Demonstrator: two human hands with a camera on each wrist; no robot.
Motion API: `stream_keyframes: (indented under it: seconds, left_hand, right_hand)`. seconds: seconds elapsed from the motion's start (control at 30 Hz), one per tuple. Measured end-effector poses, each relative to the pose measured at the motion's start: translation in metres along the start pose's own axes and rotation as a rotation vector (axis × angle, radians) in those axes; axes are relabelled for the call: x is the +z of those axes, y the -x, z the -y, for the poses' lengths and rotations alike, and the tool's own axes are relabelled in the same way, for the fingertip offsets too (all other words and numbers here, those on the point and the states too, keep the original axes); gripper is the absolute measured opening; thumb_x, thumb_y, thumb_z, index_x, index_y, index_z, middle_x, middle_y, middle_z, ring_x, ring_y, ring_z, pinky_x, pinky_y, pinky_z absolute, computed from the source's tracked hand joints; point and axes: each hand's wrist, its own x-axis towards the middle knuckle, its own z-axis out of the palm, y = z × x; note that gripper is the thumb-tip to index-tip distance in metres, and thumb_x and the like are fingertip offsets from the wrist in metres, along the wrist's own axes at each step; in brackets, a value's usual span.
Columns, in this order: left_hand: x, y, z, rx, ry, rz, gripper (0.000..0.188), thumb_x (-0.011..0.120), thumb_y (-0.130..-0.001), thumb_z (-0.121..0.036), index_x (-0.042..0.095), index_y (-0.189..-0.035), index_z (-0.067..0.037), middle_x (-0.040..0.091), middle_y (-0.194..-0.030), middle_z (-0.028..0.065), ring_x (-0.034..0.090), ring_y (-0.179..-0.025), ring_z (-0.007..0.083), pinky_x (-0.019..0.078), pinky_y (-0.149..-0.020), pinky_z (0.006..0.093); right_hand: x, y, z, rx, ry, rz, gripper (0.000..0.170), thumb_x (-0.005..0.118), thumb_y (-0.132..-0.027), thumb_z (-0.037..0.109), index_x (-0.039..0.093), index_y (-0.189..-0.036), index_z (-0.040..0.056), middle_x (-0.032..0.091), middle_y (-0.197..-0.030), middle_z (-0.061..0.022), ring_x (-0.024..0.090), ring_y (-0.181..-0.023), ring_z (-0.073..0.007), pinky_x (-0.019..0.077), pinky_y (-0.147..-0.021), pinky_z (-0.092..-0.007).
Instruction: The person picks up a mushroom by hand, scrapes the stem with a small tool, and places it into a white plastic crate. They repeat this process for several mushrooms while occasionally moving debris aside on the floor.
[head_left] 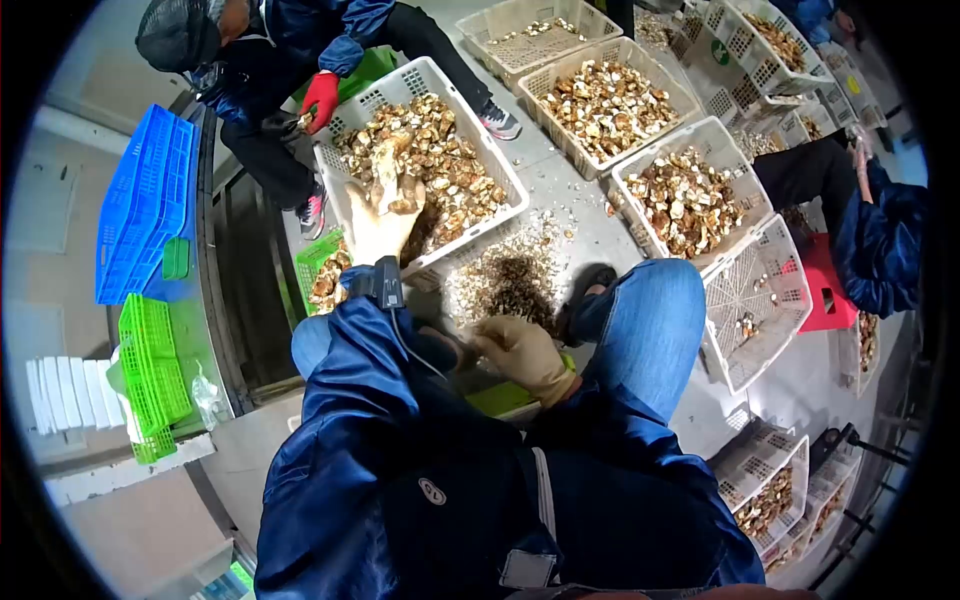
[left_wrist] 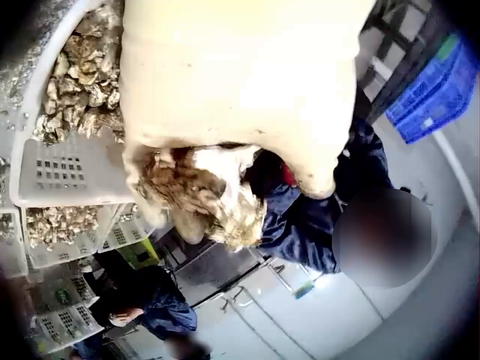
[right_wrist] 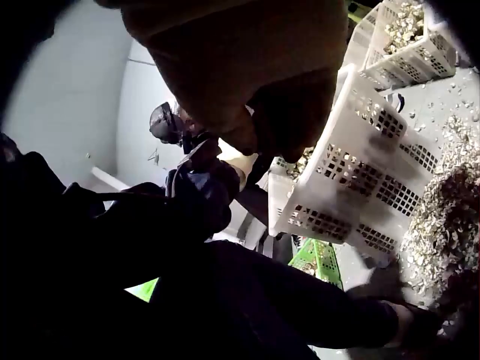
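Over the white crate (head_left: 478, 232), your left hand (head_left: 380, 228) grips a mushroom (head_left: 388, 172), long axis toward crate's far rim; right hand (head_left: 528, 357) this side of crate, grip unclear.

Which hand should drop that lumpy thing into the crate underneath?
Probably the left hand: it grips the lumpy thing over the white crate; the right hand is farther, between the knees.

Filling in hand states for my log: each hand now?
Left hand: holding a brown-and-white clump.
Right hand: curled; whether it holds anything can't be told.
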Motion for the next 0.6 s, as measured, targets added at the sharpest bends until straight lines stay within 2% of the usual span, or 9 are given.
stream_keyframes:
  seconds: [0.03,0.1,0.17,0.2,0.23,0.3,0.4,0.47,0.6]
  left_hand:
    - [-0.013,-0.014,-0.012,-0.097,-0.127,0.519,0.060,0.044,-0.096,-0.064,0.053,-0.130,-0.016,0.059,-0.110,0.0063,0.057,-0.097,0.0258,0.0464,-0.095,0.0507]
    - [-0.015,-0.034,-0.013,-0.005,-0.207,0.282,0.050,0.055,-0.096,-0.050,0.054,-0.134,-0.018,0.060,-0.112,0.0030,0.058,-0.095,0.0228,0.0478,-0.095,0.0505]
    - [-0.009,-0.061,-0.019,0.069,-0.244,0.245,0.041,0.064,-0.095,-0.036,0.058,-0.130,-0.015,0.063,-0.107,0.0025,0.059,-0.094,0.0229,0.0475,-0.097,0.0530]
    - [0.008,-0.052,-0.019,0.114,-0.350,0.206,0.041,0.064,-0.096,-0.029,0.055,-0.132,-0.013,0.065,-0.107,0.0023,0.059,-0.094,0.0209,0.0480,-0.095,0.0467]
    - [0.000,-0.071,-0.027,0.175,-0.570,0.270,0.044,0.063,-0.097,-0.026,0.051,-0.137,-0.012,0.064,-0.110,0.0019,0.059,-0.094,0.0195,0.0480,-0.094,0.0424]
    - [-0.007,-0.086,-0.037,0.247,-0.830,0.251,0.053,0.063,-0.096,-0.020,0.040,-0.144,-0.010,0.060,-0.110,0.0011,0.058,-0.094,0.0146,0.0470,-0.088,0.0316]
    - [-0.010,-0.053,-0.032,0.172,-0.820,0.328,0.059,0.065,-0.094,-0.018,0.037,-0.144,-0.008,0.059,-0.107,0.0023,0.058,-0.092,0.0140,0.0474,-0.090,0.0336]
    - [-0.013,-0.007,-0.014,0.066,-0.638,0.505,0.070,0.067,-0.089,-0.014,0.030,-0.148,-0.005,0.058,-0.110,0.0055,0.057,-0.093,0.0173,0.0473,-0.096,0.0374]
    - [-0.027,0.086,0.028,-0.109,-0.552,0.513,0.069,0.063,-0.089,-0.008,0.028,-0.148,-0.004,0.049,-0.135,0.0163,0.054,-0.122,0.0303,0.0418,-0.109,0.0465]
  right_hand:
    - [0.000,0.001,0.000,0.007,-0.005,-0.001,0.017,0.065,-0.089,0.021,0.067,-0.097,0.0064,0.066,-0.091,-0.0149,0.064,-0.083,-0.0356,0.0514,-0.072,-0.0413]
    - [-0.003,0.001,-0.001,0.015,0.000,0.015,0.016,0.066,-0.088,0.020,0.067,-0.096,0.0061,0.066,-0.091,-0.0145,0.065,-0.083,-0.0348,0.0517,-0.071,-0.0411]
    - [-0.004,0.002,0.000,0.044,-0.020,0.021,0.016,0.066,-0.089,0.020,0.067,-0.096,0.0061,0.066,-0.091,-0.0144,0.065,-0.082,-0.0345,0.0518,-0.071,-0.0410]
    - [-0.004,0.001,0.000,0.059,-0.031,0.022,0.016,0.066,-0.089,0.020,0.067,-0.097,0.0060,0.066,-0.090,-0.0143,0.065,-0.082,-0.0344,0.0519,-0.071,-0.0409]
    - [-0.005,-0.001,0.001,0.045,-0.008,0.019,0.017,0.066,-0.089,0.020,0.067,-0.097,0.0059,0.066,-0.090,-0.0143,0.065,-0.082,-0.0343,0.0519,-0.071,-0.0408]
    - [-0.005,-0.004,0.003,0.018,0.033,0.023,0.017,0.065,-0.089,0.021,0.066,-0.097,0.0057,0.066,-0.090,-0.0141,0.065,-0.082,-0.0341,0.0520,-0.071,-0.0404]
    - [-0.006,-0.008,0.005,0.010,-0.054,-0.037,0.018,0.065,-0.090,0.021,0.067,-0.099,0.0061,0.067,-0.090,-0.0150,0.065,-0.083,-0.0344,0.0522,-0.072,-0.0399]
    - [-0.011,-0.013,0.008,-0.067,-0.060,-0.193,0.016,0.065,-0.092,0.018,0.067,-0.101,0.0062,0.068,-0.090,-0.0152,0.066,-0.083,-0.0326,0.0522,-0.072,-0.0392]
    - [-0.023,-0.023,0.008,-0.094,-0.204,-0.465,0.017,0.065,-0.094,0.016,0.066,-0.100,0.0003,0.068,-0.087,-0.0142,0.066,-0.077,-0.0245,0.0520,-0.066,-0.0351]
